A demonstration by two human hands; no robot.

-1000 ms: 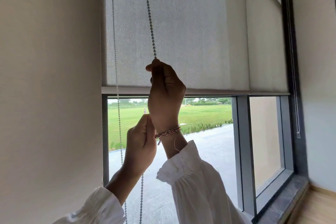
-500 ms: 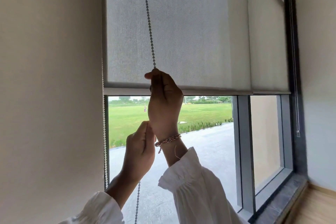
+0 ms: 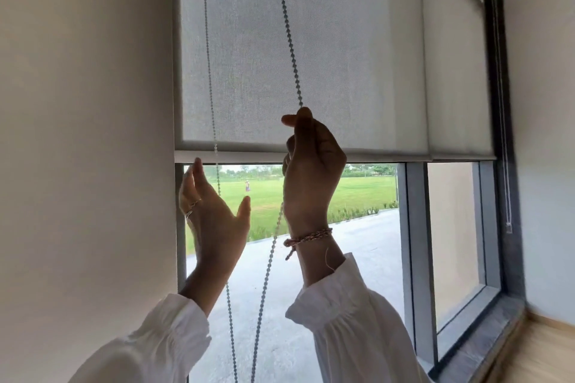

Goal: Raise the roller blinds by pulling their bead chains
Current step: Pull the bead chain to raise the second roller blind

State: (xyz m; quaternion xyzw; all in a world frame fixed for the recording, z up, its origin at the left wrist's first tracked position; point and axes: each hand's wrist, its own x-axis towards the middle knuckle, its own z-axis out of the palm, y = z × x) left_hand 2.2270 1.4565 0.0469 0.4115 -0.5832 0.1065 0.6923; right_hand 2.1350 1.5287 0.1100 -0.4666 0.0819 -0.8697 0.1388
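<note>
A grey roller blind (image 3: 311, 50) covers the upper half of the window, its bottom bar just above my hands. The bead chain (image 3: 287, 31) hangs in front of it as two strands. My right hand (image 3: 311, 171) is closed on the nearer strand at the level of the bottom bar, and that strand runs on down below the wrist. My left hand (image 3: 214, 221) is open, palm towards the chain, fingers spread, beside the far thin strand (image 3: 209, 71) without holding it. A second blind (image 3: 457, 71) hangs to the right at the same height.
A plain wall (image 3: 84, 134) stands close on the left. The dark window frame (image 3: 417, 242) divides the panes. A second chain (image 3: 505, 134) hangs along the right frame. The stone sill (image 3: 485, 348) and a wooden floor lie at the lower right.
My left hand has let go of the chain and opened, shifting up and left. My right hand still grips the near strand. The far strand has swung back into view.
</note>
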